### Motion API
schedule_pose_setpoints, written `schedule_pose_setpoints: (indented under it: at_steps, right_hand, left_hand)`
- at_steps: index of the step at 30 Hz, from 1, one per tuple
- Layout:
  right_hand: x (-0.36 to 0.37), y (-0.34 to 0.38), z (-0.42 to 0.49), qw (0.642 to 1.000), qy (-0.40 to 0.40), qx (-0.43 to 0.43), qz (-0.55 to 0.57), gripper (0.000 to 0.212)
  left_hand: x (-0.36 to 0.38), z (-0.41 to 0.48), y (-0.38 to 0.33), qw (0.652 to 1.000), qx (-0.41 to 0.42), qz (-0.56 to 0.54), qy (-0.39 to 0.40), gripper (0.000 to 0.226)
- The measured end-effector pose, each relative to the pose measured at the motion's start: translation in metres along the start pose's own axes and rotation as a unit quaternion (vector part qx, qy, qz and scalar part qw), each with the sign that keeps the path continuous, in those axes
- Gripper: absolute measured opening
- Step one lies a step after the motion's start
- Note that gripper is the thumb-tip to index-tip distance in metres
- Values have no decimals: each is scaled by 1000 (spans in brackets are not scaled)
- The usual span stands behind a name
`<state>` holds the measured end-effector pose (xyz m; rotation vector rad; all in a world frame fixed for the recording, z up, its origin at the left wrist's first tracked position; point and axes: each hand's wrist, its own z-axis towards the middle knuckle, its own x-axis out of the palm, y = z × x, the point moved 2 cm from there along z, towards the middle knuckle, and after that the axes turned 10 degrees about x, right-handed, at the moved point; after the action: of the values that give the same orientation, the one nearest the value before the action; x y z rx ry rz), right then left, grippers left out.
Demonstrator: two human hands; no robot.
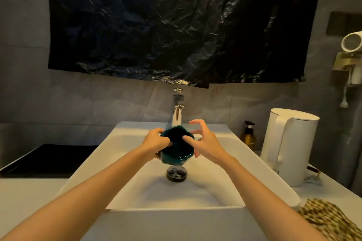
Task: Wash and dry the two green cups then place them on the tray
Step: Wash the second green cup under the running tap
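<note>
Green cup is over the sink middle, by the tap. L hand fingers curl round its left side. R hand thumb touches it, other fingers spread & bent.

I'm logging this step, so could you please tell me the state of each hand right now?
Left hand: closed, holding the green cup above the sink.
Right hand: open, fingers spread, one fingertip touching the cup.
</note>
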<state>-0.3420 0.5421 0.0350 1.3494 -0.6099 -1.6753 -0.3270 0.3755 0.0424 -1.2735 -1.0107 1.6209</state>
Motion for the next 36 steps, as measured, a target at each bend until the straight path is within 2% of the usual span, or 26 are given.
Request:
schedule_pose_setpoints:
  at_steps: [3, 5, 8, 13, 18, 23, 27, 33, 36]
  right_hand:
    - [7, 24, -14, 987, -84, -110, -76, 50]
    - [12, 45, -26, 971, -110, -176, -121, 42]
    - [23, 74, -46, 951, -58, -254, -166, 29]
    - [45, 104, -67, 913, 26, -282, -294, 29]
    - [76, 137, -85, 909, 50, -309, -273, 22]
    - [121, 168, -108, 908, 62, -336, -243, 21]
    - [161, 193, -125, 902, 82, -356, -230, 25]
    - [226, 211, -145, 897, 123, -353, -237, 29]
    - [259, 209, -155, 902, 141, -334, -232, 30]
  left_hand:
    - [-25, -14, -6, 997, -43, -64, -16, 30]
    - [-43, -23, -10, 994, -58, -91, -26, 29]
    - [-66, -39, -15, 990, -59, -126, -36, 30]
    - [-101, -74, -19, 979, -70, -186, -36, 17]
    - [-145, -108, -12, 977, -86, -194, -32, 23]
    - [-203, -139, 4, 987, -82, -129, -41, 32]
    - [-248, -160, 25, 993, -78, -13, -93, 21]
    - [-306, -185, 70, 967, -52, 146, -202, 22]
    - [-322, -202, 89, 965, -33, 141, -217, 20]
